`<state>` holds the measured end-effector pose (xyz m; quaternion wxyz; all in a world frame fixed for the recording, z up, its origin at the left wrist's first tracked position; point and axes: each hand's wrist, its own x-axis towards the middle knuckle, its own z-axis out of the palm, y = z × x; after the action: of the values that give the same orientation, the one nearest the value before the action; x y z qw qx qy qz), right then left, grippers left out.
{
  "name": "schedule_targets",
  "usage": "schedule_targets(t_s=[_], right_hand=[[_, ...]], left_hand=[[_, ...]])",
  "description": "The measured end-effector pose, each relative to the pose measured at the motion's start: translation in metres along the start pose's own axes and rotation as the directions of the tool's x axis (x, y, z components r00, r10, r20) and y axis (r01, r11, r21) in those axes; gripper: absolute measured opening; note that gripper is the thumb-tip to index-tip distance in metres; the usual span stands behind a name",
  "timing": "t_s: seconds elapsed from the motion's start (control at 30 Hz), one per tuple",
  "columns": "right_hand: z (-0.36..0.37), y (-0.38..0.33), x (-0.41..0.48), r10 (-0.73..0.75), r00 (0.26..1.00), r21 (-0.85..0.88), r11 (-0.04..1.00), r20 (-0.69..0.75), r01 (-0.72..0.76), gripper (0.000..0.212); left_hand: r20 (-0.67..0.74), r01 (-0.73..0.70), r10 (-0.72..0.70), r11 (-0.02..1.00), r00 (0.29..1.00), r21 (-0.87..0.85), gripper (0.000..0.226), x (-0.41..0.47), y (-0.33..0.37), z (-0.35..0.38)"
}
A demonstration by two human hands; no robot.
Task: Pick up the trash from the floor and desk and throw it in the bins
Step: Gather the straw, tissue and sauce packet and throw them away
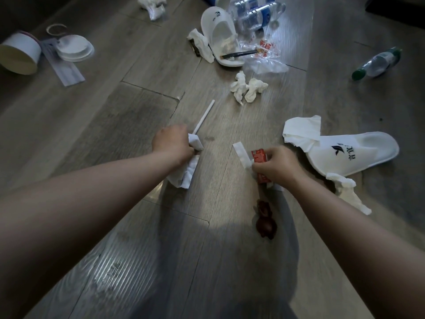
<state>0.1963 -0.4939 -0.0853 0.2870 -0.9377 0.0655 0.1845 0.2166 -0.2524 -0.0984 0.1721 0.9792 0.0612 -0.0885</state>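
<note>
Grey-brown wood-plank floor (92,125) filled the view, dim toward the edges, with a pale glare (128,252) on the near boards.

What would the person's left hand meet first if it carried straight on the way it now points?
Probably the white straw: its near end lies on the floor right beside the left hand, which grips crumpled white tissue. Whether hand and straw already touch is unclear.

White slippers (358,155), red packet (259,155), grey wood-grain floor (138,107).
</note>
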Motion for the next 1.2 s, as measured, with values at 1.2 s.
schedule_targets(t_s=[1.2], right_hand=[[-0.019,-0.003,-0.04,0.054,0.998,0.194,0.98,-0.021,-0.049,0.03]], left_hand=[[0.051,-0.079,0.083,0.994,0.995,-0.072,0.026,-0.024,-0.014,-0.003]])
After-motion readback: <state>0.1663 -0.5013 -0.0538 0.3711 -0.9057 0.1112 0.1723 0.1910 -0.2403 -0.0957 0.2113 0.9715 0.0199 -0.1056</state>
